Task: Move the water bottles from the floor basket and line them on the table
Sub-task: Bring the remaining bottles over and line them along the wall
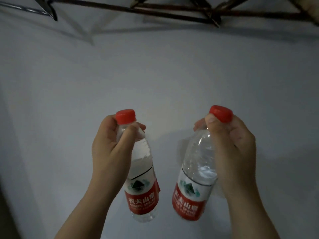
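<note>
So the person's got two at once. The left bottle (141, 190) and right bottle (191, 192) hang below the grips, long axes near upright, with the bases angled in toward each other but apart. A bit further up, the left grip (107, 145) is curled round its bottle's neck just under the red cap (125, 116). The right grip (236, 145) clamps the other neck, thumb against the cap. The pale counter (155, 75) spreads beyond, and it's hard to tell if the bases touch it yet. Setting down probably means going straight down. There's a dark wooden frame (172, 9) at the far edge.
</note>
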{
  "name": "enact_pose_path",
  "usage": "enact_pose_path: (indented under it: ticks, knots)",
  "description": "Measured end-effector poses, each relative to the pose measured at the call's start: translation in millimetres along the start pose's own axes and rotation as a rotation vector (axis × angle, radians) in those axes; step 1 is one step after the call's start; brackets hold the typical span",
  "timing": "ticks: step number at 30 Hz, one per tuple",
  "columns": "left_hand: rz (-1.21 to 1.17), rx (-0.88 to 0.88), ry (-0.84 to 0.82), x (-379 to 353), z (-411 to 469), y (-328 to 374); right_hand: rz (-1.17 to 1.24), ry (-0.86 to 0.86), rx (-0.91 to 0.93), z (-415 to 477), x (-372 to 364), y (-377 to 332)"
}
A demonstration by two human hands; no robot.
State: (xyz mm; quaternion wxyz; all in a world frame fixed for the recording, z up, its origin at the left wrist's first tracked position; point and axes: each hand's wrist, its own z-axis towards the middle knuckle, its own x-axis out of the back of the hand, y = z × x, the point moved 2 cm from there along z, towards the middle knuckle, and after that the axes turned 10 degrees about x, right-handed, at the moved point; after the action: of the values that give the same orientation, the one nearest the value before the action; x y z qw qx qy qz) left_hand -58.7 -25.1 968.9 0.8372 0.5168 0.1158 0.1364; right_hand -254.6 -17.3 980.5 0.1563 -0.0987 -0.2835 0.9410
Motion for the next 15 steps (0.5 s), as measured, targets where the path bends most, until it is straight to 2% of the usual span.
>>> enact_pose_path:
  ticks: [8, 15]
  knots:
    - [0.13, 0.07, 0.139, -3, -53, -7, 0.117, -0.133, -0.164, -28, 22, 20]
    - [0.232, 0.114, 0.354, 44, -88, -14, 0.144, -0.287, -0.206, -50, -12, 25]
